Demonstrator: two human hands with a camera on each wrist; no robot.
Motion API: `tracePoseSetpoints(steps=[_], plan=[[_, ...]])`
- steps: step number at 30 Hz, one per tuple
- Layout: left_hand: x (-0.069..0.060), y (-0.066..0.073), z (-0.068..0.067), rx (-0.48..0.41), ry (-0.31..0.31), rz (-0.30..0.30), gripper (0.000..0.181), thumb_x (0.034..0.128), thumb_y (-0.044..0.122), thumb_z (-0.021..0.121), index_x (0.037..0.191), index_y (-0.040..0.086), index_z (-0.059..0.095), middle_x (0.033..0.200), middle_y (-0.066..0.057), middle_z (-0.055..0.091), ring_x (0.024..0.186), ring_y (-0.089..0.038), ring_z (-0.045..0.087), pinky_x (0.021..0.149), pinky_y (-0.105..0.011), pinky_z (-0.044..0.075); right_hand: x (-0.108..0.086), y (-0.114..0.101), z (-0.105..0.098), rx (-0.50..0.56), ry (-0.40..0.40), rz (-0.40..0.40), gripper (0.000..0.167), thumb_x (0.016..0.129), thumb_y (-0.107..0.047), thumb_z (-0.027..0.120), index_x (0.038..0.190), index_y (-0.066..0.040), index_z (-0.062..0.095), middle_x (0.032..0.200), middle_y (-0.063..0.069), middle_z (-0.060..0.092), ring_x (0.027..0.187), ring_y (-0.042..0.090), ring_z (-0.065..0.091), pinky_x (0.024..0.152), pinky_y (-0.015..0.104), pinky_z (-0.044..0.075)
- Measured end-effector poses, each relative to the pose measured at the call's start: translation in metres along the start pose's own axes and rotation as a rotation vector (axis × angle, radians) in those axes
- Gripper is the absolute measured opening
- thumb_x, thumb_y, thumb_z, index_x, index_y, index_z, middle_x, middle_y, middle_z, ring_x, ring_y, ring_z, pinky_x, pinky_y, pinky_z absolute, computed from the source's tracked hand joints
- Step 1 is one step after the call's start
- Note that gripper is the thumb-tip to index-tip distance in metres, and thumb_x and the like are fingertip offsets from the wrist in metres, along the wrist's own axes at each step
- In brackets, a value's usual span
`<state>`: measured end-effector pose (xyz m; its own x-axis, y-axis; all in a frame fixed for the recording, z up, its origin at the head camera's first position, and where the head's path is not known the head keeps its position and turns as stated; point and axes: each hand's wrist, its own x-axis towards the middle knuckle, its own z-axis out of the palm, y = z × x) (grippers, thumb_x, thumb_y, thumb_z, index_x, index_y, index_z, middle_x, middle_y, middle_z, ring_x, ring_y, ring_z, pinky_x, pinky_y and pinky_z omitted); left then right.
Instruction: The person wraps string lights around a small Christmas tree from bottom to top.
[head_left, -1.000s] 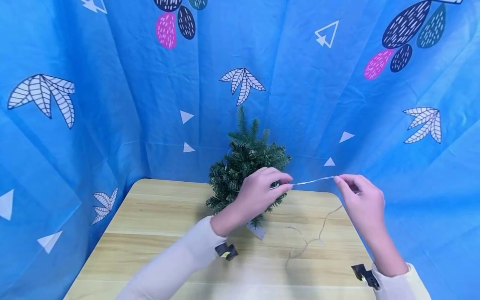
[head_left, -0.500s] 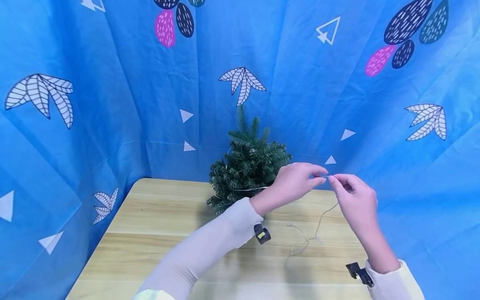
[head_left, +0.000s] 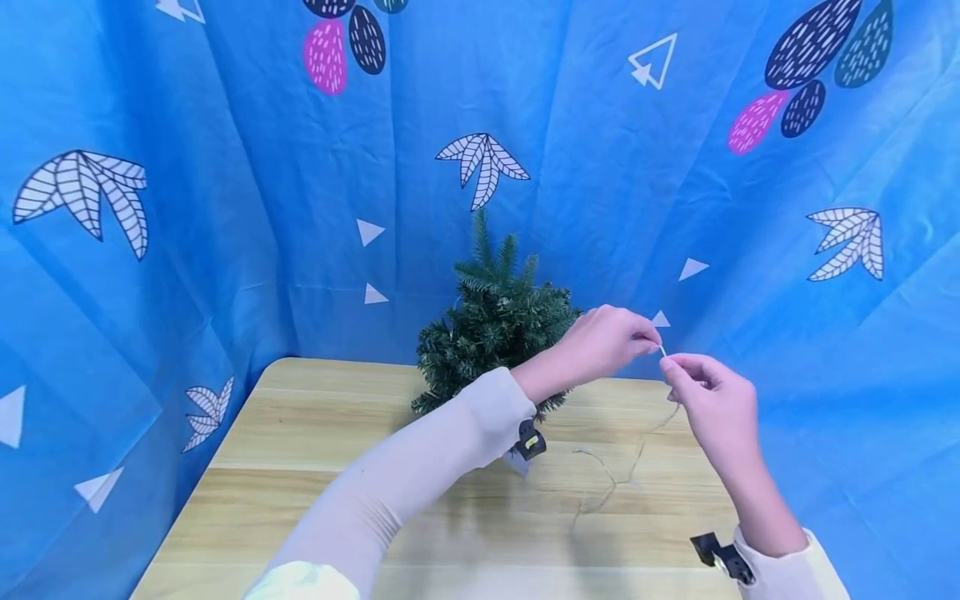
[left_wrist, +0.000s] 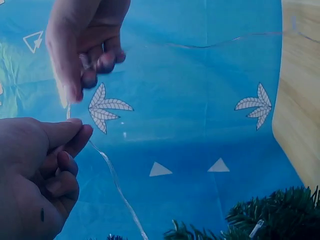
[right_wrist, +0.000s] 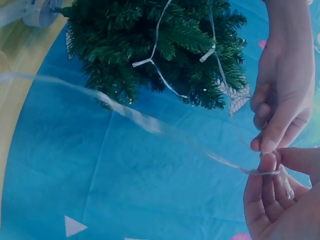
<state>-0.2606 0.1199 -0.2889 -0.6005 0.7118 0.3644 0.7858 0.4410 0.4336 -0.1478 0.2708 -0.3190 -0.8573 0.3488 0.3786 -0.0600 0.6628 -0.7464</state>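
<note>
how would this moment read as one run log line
left hand: pinches thin clear string-light wire | right hand: pinches same wire | bushy green artificial tree: upright on pale wooden table, draped with wire

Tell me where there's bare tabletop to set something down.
Bare wooden tabletop lies between its left edge, the artificial Christmas tree and the left sleeve. Right of the tree is crowded: fairy-light wire trails there from the right hand.

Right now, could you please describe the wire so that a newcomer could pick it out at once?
On the wooden table, before the blue curtain, stands a small green tree. To its right in the head view, the left hand and right hand pinch the wire. Thin and pale, it trails onto the table, unlike the bushy tree.
</note>
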Motion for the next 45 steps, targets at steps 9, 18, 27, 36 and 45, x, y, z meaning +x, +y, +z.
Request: tracePoseSetpoints(steps=[9,18,27,36,45], plan=[[0.016,-0.016,-0.003,-0.202,0.025,-0.132,0.016,0.0998,0.027,0.065,0.107,0.023,0.079,0.098,0.014,0.075,0.084,0.003,0.064,0.071,-0.014,0.048,-0.008,0.0,-0.006,0.043,-0.024,0.084,0.042,0.093,-0.047,0.07,0.113,-0.011,0.075,0.083,-0.009,0.072,0.072,0.008,0.066,0.056,0.028,0.044],[0.031,-0.02,-0.01,-0.265,0.012,-0.18,0.015,0.0997,0.024,0.066,0.105,0.02,0.079,0.097,0.012,0.075,0.084,-0.001,0.064,0.071,-0.018,0.048,-0.022,0.0,-0.007,0.034,0.007,0.088,0.04,0.095,-0.047,0.068,0.113,-0.011,0.075,0.081,-0.009,0.071,0.07,0.008,0.065,0.052,0.03,0.041],[0.047,-0.025,-0.027,-0.26,-0.016,-0.23,0.015,0.0982,0.023,0.068,0.105,0.018,0.079,0.099,0.009,0.075,0.091,-0.004,0.065,0.079,-0.023,0.051,-0.035,-0.003,-0.008,0.06,0.039,0.098,0.035,0.095,-0.042,0.07,0.11,-0.012,0.076,0.077,-0.01,0.07,0.069,0.008,0.063,0.052,0.032,0.037],[0.058,-0.033,-0.043,-0.131,-0.034,-0.243,0.018,0.1002,0.022,0.065,0.11,0.017,0.078,0.109,0.007,0.073,0.095,-0.007,0.063,0.082,-0.025,0.052,-0.043,-0.009,-0.006,0.064,0.011,0.104,0.035,0.095,-0.044,0.069,0.112,-0.013,0.076,0.08,-0.007,0.071,0.068,0.01,0.064,0.048,0.031,0.038],[0.059,-0.039,-0.047,-0.046,-0.103,-0.26,0.021,0.1012,0.021,0.063,0.119,0.018,0.073,0.124,0.005,0.068,0.102,-0.01,0.063,0.086,-0.028,0.053,-0.028,-0.015,0.001,0.092,0.021,0.088,0.035,0.095,-0.047,0.068,0.109,-0.017,0.077,0.077,-0.006,0.07,0.064,0.013,0.063,0.046,0.035,0.035]])
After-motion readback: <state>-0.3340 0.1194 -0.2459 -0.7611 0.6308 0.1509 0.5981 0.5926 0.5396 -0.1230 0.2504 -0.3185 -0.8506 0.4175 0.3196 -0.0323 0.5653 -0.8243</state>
